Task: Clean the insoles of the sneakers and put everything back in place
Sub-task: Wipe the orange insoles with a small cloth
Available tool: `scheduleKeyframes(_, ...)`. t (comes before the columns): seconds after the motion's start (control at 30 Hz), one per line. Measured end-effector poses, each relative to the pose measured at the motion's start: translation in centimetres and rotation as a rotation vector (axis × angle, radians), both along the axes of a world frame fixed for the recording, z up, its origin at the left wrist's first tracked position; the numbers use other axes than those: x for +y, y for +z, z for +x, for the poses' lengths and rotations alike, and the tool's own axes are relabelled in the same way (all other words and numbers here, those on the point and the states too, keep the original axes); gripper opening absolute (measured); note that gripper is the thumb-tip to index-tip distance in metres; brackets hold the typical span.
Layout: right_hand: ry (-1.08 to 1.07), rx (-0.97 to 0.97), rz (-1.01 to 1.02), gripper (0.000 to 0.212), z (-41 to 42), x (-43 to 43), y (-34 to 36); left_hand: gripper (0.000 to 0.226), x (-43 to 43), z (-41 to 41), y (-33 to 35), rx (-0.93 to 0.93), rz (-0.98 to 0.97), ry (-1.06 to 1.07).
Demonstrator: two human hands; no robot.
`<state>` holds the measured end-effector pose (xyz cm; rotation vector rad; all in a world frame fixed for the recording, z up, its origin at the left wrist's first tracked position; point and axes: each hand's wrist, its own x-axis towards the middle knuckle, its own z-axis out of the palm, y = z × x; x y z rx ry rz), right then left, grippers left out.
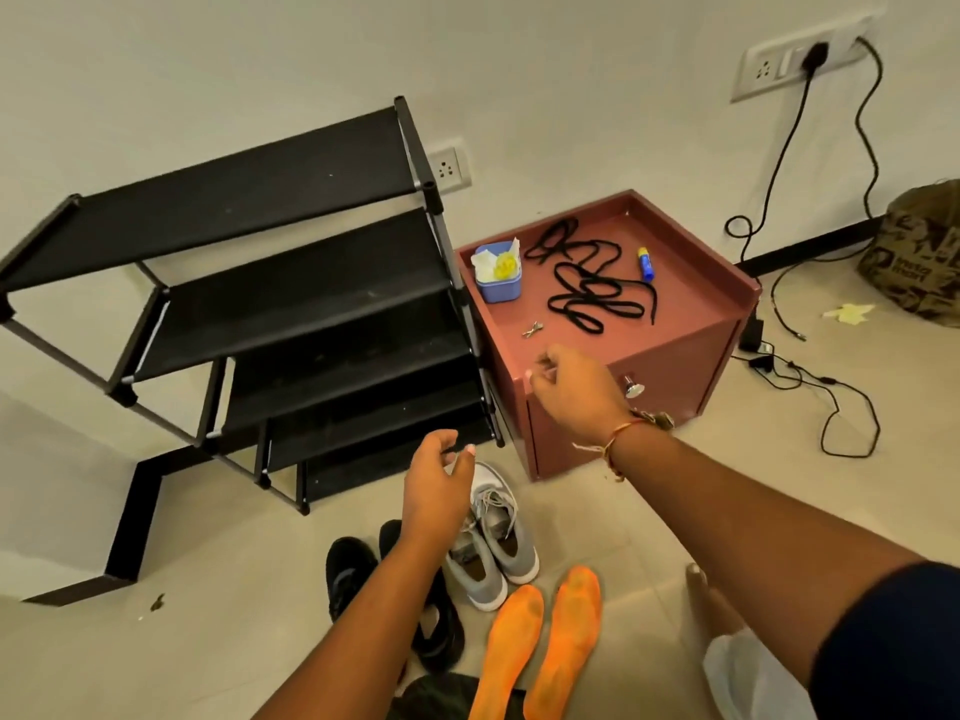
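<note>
Head-camera view: both bare hands reach forward, well apart. The left hand [439, 475] hovers with fingers loosely curled and thumb spread, holding nothing, above the toes of a pair of grey mesh sneakers with white soles [493, 548]. The right hand [576, 394] hangs at the front edge of a reddish-brown wooden cabinet [696, 314], fingers curled; whether they pinch anything cannot be told. Two flat orange insoles [511, 641] lie side by side on the floor between the forearms, nearer the body than either hand. A pair of black sneakers [350, 574] sits partly under the left forearm. Beyond the right hand, on the cabinet top, lie tangled black laces [587, 288], a small blue plastic box [498, 291] and a blue-and-yellow glue stick [645, 262]. A black tiered shoe rack [291, 283] stands left of the left hand.
</note>
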<state>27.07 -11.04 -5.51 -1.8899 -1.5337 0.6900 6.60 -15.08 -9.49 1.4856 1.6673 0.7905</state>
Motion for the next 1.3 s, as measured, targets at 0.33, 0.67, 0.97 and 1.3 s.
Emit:
scheduleKeyframes(0.33, 0.068, -0.317, 0.023, 0.038, 3.9, 18.9, -2.3, 0.031, 11.0, 2.5, -4.8, -0.060, -0.046, 0.000)
scheduleKeyframes(0.67, 0.199, -0.792, -0.047, 0.056, 5.4, 29.2, -7.4, 0.026, 15.4, 1.7, -10.7, -0.099, -0.057, -0.028)
scheduleKeyframes(0.97, 0.207, -0.927, -0.100, 0.056, 4.2, 32.6, -9.3, 0.022, 15.4, 0.4, -13.4, -0.138, -0.077, 0.013)
scheduleKeyframes(1.3, 0.011, -0.459, 0.358, 0.036, 5.0, 31.1, -9.0, 0.021, 13.4, -0.3, -13.1, -0.152, -0.104, 0.049)
